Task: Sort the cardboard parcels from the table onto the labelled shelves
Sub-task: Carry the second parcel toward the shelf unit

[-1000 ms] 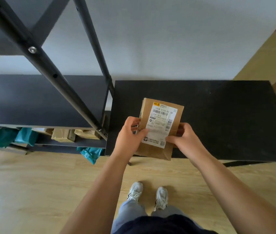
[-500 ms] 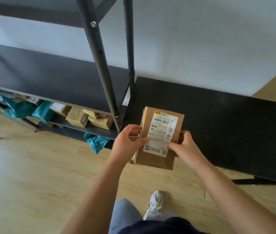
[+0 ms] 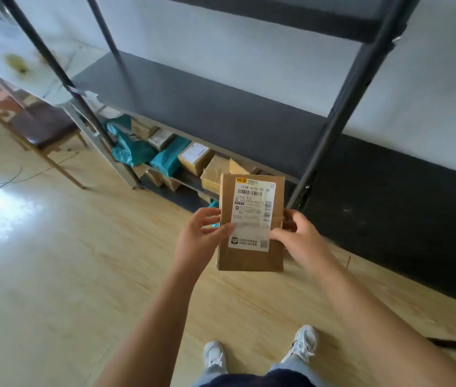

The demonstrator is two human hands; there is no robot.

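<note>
Both hands grip one cardboard parcel (image 3: 250, 252): my left hand (image 3: 201, 241) clamps its left edge with the thumb laid across the white shipping label (image 3: 252, 216), and my right hand (image 3: 299, 238) pinches the right edge, thumb tip on the label's side. I hold the parcel upright in the air, label facing me, above the wooden floor (image 3: 67, 275) and just in front of the dark metal shelving unit (image 3: 207, 107).

Its top edge overlaps the front lip of the low shelf (image 3: 190, 181), where brown boxes (image 3: 196, 157) and teal mailer bags (image 3: 165, 160) are packed close together. The wide middle shelf board above them is bare along its whole length. A front upright post (image 3: 341, 115) rises just right of the parcel; another stands far left.

Right of that post sits the black table (image 3: 402, 208), its near edge running diagonally past my right wrist. Open floor spreads to the left, up to a wooden chair (image 3: 39, 129) at far left.
</note>
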